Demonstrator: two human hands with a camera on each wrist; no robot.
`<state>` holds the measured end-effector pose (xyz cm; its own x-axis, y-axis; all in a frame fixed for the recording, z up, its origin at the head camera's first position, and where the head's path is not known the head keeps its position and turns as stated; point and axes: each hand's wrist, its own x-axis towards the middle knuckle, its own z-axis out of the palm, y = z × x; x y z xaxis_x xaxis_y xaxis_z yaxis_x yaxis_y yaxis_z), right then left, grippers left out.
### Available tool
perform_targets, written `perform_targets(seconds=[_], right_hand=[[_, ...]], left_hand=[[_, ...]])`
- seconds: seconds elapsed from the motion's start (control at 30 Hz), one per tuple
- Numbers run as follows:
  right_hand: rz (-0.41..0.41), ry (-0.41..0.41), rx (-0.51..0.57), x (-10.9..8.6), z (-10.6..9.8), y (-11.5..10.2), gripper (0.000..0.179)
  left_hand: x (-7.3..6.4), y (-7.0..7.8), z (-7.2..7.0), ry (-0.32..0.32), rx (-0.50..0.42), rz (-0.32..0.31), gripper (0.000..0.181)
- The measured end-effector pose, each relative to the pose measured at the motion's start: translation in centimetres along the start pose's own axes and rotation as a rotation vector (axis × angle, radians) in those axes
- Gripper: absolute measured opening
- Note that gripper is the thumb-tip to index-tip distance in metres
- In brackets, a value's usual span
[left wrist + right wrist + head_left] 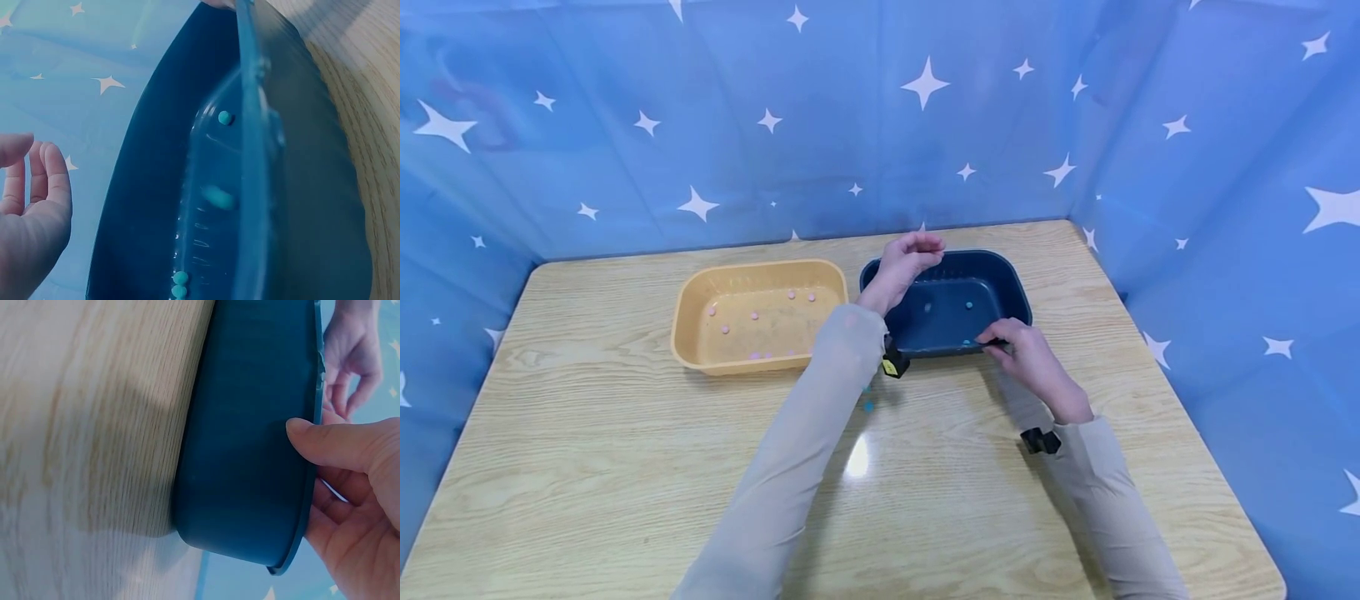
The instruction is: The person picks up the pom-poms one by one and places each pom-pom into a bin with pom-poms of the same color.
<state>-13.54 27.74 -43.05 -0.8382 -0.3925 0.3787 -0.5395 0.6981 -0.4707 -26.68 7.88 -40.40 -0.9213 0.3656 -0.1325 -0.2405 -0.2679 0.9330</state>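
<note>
A dark blue bin [925, 337] holds several small teal balls [225, 117]; one teal ball [219, 197] shows as a blur inside it. My left hand [905, 265] hovers over the bin's left part, thumb and loosely bent fingers apart with nothing seen between them. With thumb outside and fingers inside, my right hand [365, 469] pinches the bin's near rim [310, 481] toward its right end. Two blue balls [868, 407] lie on the table near the left wrist, one partly hidden by the sleeve.
To the left stands a yellow-orange bin [700, 363] with several small pink balls [755, 316] in it, its right front corner hidden by my left sleeve. Both bins sit toward the back edge of the wooden table [587, 467]. A blue curtain [850, 108] with white stars hangs behind.
</note>
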Motion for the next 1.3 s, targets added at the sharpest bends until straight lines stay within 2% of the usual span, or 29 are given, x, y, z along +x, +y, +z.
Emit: perform_targets(seconds=[0.27,0.5,0.63,0.9,1.3], right_hand=[[0.002,-0.003,0.000,0.0,0.2,0.0,0.021],[0.007,-0.001,0.004,-0.1,0.2,0.1,0.022],[-0.001,0.008,0.007,-0.1,0.2,0.0,0.022],[-0.009,0.017,0.003,0.0,0.2,0.0,0.021],[-0.019,0.031,0.005,-0.2,0.3,0.2,0.022]], left_hand=[[-0.5,0.0,-0.3,0.021,0.011,0.001,0.031],[-1.3,-0.1,-0.9,-0.007,0.008,-0.028,0.032],[-2.1,0.2,-1.3,-0.020,0.070,-0.008,0.027],[-4.1,0.7,-2.0,-0.041,0.101,0.044,0.022],[-6.8,1.1,-2.8,-0.063,0.087,0.019,0.021]])
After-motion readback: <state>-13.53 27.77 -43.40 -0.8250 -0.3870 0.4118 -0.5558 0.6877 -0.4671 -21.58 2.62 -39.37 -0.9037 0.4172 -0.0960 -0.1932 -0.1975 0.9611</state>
